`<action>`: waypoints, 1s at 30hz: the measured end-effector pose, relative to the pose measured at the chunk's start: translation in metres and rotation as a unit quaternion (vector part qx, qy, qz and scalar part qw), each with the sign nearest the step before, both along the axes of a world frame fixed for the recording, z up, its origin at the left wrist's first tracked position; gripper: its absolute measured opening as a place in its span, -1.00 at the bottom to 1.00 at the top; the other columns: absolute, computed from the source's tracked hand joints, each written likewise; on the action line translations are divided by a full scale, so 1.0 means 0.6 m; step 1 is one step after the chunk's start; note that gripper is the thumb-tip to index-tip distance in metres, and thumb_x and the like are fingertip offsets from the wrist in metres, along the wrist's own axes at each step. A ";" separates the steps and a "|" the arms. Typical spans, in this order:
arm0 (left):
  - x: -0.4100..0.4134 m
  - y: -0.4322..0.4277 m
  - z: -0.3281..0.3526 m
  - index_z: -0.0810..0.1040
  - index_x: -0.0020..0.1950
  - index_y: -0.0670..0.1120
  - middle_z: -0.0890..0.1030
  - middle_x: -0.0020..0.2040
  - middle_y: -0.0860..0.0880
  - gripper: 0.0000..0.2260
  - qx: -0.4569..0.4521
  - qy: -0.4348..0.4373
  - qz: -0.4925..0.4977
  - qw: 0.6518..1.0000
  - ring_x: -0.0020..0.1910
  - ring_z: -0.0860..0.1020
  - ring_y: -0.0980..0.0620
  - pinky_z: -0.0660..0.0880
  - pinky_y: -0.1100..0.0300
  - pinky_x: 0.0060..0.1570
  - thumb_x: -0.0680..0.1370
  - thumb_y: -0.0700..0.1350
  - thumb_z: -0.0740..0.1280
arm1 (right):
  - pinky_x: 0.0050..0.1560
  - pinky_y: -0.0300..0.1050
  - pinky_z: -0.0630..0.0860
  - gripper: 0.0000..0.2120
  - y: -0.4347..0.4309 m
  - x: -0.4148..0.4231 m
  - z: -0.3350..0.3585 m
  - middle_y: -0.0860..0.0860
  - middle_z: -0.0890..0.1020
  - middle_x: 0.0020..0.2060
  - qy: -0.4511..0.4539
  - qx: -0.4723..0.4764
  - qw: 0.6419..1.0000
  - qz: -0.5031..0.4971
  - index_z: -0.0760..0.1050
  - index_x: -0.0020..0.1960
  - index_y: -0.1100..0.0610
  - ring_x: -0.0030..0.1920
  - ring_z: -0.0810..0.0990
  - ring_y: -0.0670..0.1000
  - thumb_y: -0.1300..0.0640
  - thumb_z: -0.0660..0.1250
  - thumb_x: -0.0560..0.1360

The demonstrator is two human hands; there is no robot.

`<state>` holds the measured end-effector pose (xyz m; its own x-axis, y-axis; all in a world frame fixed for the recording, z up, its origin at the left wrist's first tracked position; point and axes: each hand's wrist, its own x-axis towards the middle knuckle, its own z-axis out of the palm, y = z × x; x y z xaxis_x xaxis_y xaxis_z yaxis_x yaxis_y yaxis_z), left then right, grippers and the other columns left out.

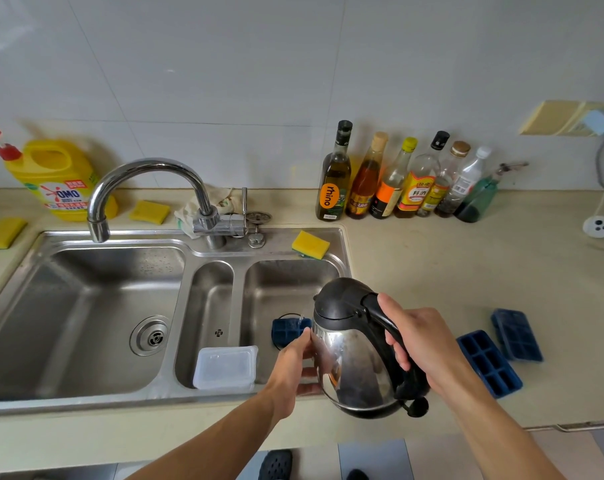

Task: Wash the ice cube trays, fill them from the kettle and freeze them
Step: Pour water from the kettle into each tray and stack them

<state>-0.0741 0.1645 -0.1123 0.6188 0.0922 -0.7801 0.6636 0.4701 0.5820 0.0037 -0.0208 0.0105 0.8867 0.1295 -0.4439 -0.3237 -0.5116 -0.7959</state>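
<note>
A steel kettle with a black lid hangs tilted over the right sink basin. My right hand grips its black handle. A thin stream of water runs from the spout onto a dark blue ice cube tray. My left hand holds that tray over the basin, and the kettle hides much of it. Two more blue ice cube trays lie on the counter to the right, one near and one farther back.
A clear plastic lidded box sits in the narrow middle basin. The tap arches over the large left basin. Yellow sponges, a detergent jug and several bottles line the back; a power strip lies far right.
</note>
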 end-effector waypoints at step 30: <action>0.246 0.028 0.120 0.57 0.37 0.02 0.68 0.20 0.03 -0.73 0.231 -0.266 -0.260 0.899 0.22 0.61 0.04 0.57 0.04 0.23 0.68 -0.05 0.27 | -0.38 -0.10 0.52 -0.36 -0.089 0.135 -0.071 0.13 0.54 -0.54 -0.089 0.090 0.977 -0.174 0.55 -0.45 0.10 -0.53 0.51 0.06 -0.46 0.24 0.42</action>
<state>0.0738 0.1813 -0.0402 0.9459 -0.0793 -0.3145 0.2943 -0.1981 0.9350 0.0846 -0.0741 -0.0324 0.9519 -0.1310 -0.2770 -0.3016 -0.2416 -0.9223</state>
